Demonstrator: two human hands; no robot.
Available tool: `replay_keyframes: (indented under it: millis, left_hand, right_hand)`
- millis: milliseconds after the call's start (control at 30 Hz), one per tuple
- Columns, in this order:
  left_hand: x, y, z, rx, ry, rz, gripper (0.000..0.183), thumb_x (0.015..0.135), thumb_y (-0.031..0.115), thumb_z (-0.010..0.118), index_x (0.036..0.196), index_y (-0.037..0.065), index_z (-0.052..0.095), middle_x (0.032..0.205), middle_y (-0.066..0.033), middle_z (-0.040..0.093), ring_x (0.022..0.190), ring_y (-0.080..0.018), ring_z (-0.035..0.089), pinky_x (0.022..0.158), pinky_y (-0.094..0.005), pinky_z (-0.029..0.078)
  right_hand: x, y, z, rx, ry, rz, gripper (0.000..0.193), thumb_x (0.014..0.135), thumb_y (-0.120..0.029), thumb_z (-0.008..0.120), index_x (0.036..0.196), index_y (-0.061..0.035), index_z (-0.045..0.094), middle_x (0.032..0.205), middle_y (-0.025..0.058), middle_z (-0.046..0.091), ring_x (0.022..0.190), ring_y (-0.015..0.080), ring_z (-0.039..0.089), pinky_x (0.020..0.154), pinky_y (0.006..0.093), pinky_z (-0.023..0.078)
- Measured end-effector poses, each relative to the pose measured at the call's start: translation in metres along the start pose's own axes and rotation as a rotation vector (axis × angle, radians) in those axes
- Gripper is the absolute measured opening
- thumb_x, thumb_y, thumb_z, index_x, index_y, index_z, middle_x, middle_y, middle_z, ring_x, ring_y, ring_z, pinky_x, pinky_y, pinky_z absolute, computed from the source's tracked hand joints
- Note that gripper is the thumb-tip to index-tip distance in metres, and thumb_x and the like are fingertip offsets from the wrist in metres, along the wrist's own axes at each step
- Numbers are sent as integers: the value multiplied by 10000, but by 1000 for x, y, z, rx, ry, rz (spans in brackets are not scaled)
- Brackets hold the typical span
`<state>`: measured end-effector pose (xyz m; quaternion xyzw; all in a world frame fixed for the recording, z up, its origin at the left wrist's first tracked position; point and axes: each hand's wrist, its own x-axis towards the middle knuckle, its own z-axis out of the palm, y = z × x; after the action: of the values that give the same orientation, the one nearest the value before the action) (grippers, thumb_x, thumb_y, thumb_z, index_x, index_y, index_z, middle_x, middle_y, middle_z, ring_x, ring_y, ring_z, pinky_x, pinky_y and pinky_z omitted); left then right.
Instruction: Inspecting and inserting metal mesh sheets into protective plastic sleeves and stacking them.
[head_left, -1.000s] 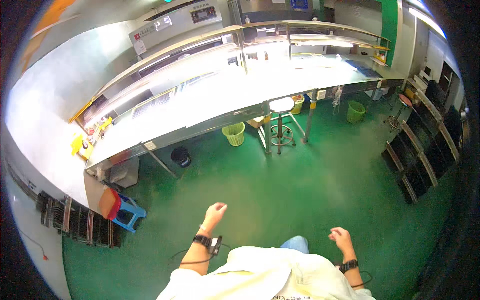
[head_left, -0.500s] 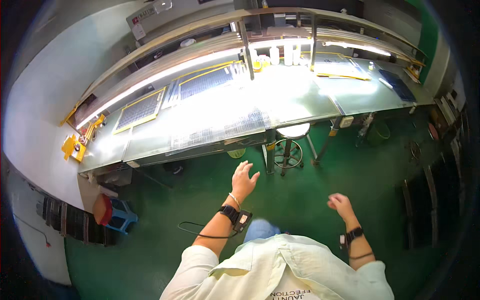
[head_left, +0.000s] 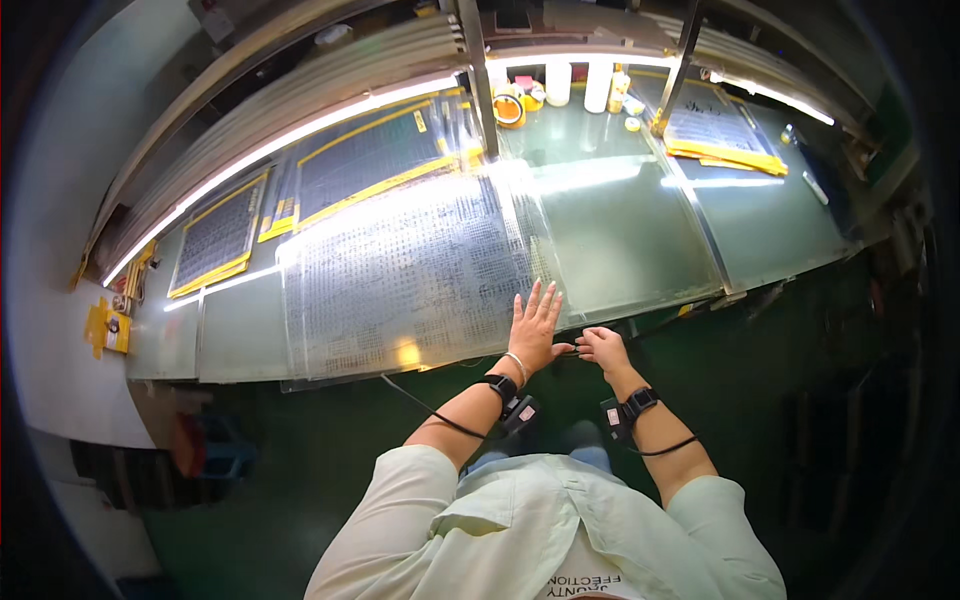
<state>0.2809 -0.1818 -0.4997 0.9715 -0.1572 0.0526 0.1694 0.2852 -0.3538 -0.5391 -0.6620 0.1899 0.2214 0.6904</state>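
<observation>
Over to a large, roughly rectangular sheet (head_left: 400, 265), lying flat on the bench (head_left: 630, 240). Looking thin and greyish, crowded with row upon row of tiny dark marks, in dense little blocks. Running right up to the bench's front edge, squared up fairly close to it, with a paler, clearer strip down the right side. Catching hard white glare along the far edge, and glowing warm yellow in one small patch near the front.
</observation>
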Motion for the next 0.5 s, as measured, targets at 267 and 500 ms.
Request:
replay_keyframes:
  millis: [267,500]
  left_hand:
    - [17,-27,37,31,-33,43,624,718,349,638,1240,68,446,1351,-81,365,1280,-284,275,1012,-488,229]
    - [24,-23,28,57,10,80,457,757,210,588,1173,46,495,1241,-100,486,1168,-291,435,924,-453,361]
  right_hand:
    - [37,-18,5,-124,-95,186,194,847,-229,533,867,-44,585,828,60,638,647,110,566,502,227,419]
    - [54,-60,-2,-196,-490,96,199,815,-156,579,966,-27,571,892,63,612,665,138,564,572,244,455]
